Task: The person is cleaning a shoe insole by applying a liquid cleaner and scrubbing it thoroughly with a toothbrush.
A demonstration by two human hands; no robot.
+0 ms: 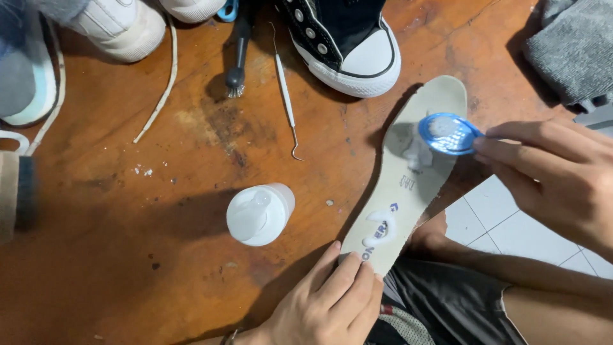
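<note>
The pale grey insole (415, 172) lies slantwise at the wooden table's (128, 268) edge, its long axis running from the heel end nearest the person up and rightward to the rounded toe, which points toward the black-and-white sneaker (348, 45). White paste is smeared across it in patches. The left hand (329, 303) presses fingers flat on the heel end. The right hand (549, 179) pinches a blue brush (450, 134) over the toe half. A white jar (258, 214) stands just left of the insole.
</note>
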